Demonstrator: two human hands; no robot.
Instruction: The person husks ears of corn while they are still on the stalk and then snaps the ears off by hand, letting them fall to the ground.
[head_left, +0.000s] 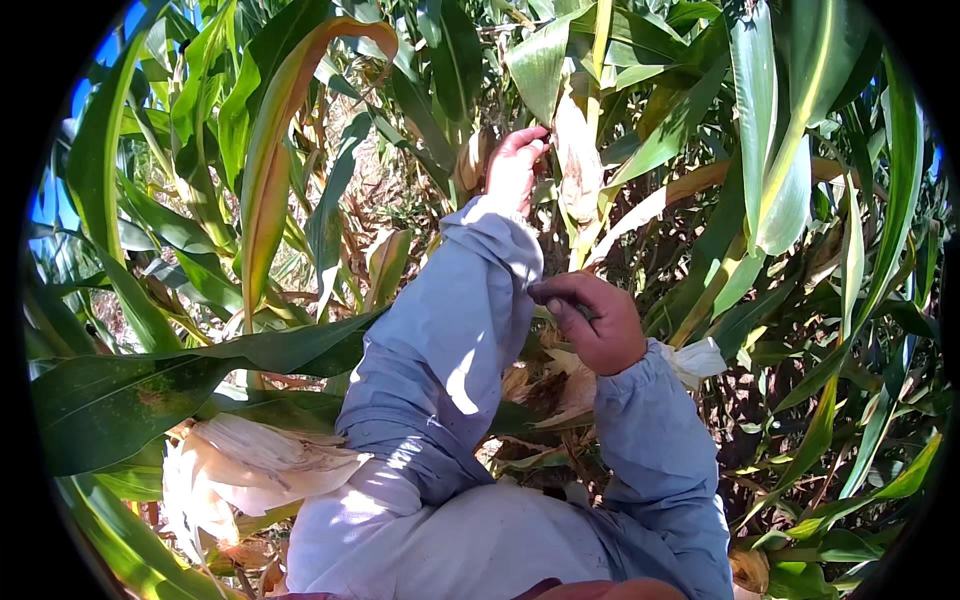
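Note:
My left hand (516, 169) reaches forward, its fingertips at the left side of a corn ear in dry, pale husk (577, 161) that stands upright on its stalk; whether the fingers grip it is hard to tell. My right hand (596, 319) is bent in front of my chest, below that ear, with thumb and index finger near each other beside the left sleeve (465, 315). A small dark tip shows at the index finger, and I cannot tell what it is. Another ear, partly hidden, stands just left of my left hand (471, 161).
Green corn leaves crowd both sides. A yellowing leaf (266, 195) arches at the left, and a broad dark leaf (135, 397) reaches toward my left arm. Opened dry husks (255, 465) hang at the lower left. More pale husk (697, 361) shows behind my right wrist.

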